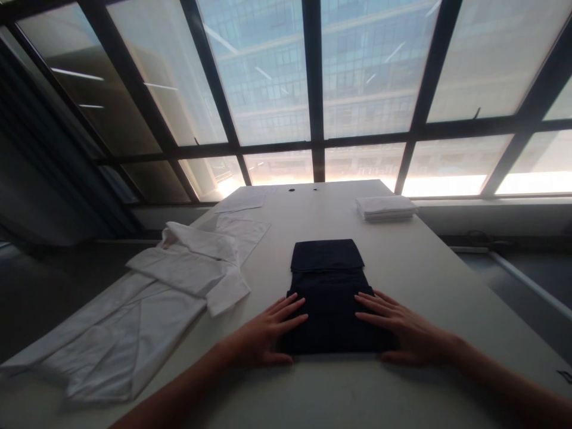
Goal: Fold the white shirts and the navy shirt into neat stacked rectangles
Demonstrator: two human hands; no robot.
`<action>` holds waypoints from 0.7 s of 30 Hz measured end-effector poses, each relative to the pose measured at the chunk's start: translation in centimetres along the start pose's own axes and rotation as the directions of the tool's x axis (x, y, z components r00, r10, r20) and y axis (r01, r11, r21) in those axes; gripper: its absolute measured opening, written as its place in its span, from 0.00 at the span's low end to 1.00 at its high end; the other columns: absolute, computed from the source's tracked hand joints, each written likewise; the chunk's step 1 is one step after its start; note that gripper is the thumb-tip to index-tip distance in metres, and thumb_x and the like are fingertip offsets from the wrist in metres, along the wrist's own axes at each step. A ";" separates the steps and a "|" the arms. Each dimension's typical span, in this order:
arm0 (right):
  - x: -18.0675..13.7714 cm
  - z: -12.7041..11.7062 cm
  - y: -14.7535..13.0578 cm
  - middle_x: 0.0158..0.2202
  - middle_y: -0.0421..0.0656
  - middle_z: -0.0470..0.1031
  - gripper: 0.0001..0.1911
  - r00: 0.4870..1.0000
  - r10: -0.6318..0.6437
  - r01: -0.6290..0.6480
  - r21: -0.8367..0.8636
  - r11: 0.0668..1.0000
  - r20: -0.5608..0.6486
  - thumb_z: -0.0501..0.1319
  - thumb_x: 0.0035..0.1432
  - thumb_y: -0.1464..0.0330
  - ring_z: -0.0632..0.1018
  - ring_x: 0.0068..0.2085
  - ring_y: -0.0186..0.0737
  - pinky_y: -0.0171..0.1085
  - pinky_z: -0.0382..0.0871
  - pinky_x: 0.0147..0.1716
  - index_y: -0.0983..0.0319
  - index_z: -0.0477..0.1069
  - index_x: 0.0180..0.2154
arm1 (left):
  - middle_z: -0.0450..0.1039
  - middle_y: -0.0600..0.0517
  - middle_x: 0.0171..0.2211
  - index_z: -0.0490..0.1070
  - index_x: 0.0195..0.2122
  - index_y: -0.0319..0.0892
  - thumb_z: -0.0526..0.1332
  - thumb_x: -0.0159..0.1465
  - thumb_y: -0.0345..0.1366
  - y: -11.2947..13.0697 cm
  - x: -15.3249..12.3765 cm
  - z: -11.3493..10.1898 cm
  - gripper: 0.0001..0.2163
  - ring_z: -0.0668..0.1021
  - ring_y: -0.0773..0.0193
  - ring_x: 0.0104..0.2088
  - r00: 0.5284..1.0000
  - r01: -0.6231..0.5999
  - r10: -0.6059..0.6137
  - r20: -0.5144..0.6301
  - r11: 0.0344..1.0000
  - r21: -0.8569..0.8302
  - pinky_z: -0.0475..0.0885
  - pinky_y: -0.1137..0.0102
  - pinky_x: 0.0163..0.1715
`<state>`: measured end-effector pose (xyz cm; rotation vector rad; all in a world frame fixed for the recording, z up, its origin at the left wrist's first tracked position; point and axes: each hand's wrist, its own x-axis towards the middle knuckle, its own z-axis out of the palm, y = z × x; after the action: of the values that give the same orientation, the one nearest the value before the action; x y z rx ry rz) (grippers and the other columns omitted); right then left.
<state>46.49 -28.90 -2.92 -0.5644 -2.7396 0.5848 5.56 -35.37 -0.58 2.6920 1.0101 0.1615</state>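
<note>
A dark navy folded garment (335,310) lies flat in front of me on the white table (308,387). Its far end shows a separate folded flap, and I cannot tell which kind of garment it is. My left hand (270,330) rests along its left edge, fingers spread on the cloth and thumb near the front corner. Opposite it, my right hand (400,328) lies on the right edge, with fingers stretched out over the fabric. Neither hand grips anything.
Loose white garments (179,286) lie spread along the table's left side, reaching its edge. A folded stack of white cloth (386,208) sits at the far right. A flat white sheet (241,201) is at the far left. Windows (268,71) stand behind the table.
</note>
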 end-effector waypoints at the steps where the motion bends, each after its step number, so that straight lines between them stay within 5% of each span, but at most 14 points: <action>1: 0.0 0.0 -0.1 0.72 0.45 0.46 0.44 1.000 0.003 -0.003 0.003 1.000 -0.009 0.68 0.56 0.59 0.51 0.70 0.55 0.58 0.44 0.67 0.49 0.52 0.69 | 0.40 0.45 0.72 0.46 0.72 0.51 0.67 0.61 0.49 0.0 0.1 0.1 0.42 0.47 0.43 0.70 1.000 -0.008 0.008 -0.007 1.000 0.019 0.51 0.47 0.66; 9: 0.4 -0.1 -0.4 0.70 0.43 0.52 0.47 1.000 -0.009 0.010 -0.044 0.999 0.014 0.63 0.47 0.77 0.54 0.69 0.53 0.59 0.42 0.68 0.50 0.55 0.68 | 0.64 0.48 0.64 0.54 0.69 0.49 0.57 0.68 0.32 0.9 0.2 -0.6 0.29 0.62 0.53 0.67 0.970 -0.225 0.234 -0.071 0.968 0.116 0.50 0.51 0.68; 14: 0.8 0.1 0.0 0.67 0.42 0.60 0.42 0.998 -0.017 0.014 -0.043 0.999 -0.057 0.62 0.49 0.77 0.60 0.67 0.50 0.56 0.44 0.68 0.49 0.62 0.65 | 0.62 0.47 0.65 0.51 0.70 0.48 0.57 0.66 0.30 -0.1 0.2 -0.6 0.32 0.61 0.53 0.67 0.974 -0.181 0.194 -0.114 0.977 0.111 0.55 0.51 0.67; 21: 0.9 0.8 1.0 0.65 0.45 0.64 0.36 0.995 -0.033 0.027 -0.067 0.997 -0.095 0.62 0.52 0.75 0.64 0.66 0.49 0.55 0.46 0.68 0.53 0.65 0.63 | 0.67 0.46 0.62 0.60 0.65 0.46 0.57 0.66 0.28 -1.8 0.7 0.8 0.26 0.68 0.56 0.63 0.958 -0.161 0.173 -0.228 0.984 0.071 0.66 0.57 0.62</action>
<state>45.74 -27.94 -3.87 -0.5508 -2.6798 0.4492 5.12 -33.76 -1.82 2.8552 0.8551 0.5026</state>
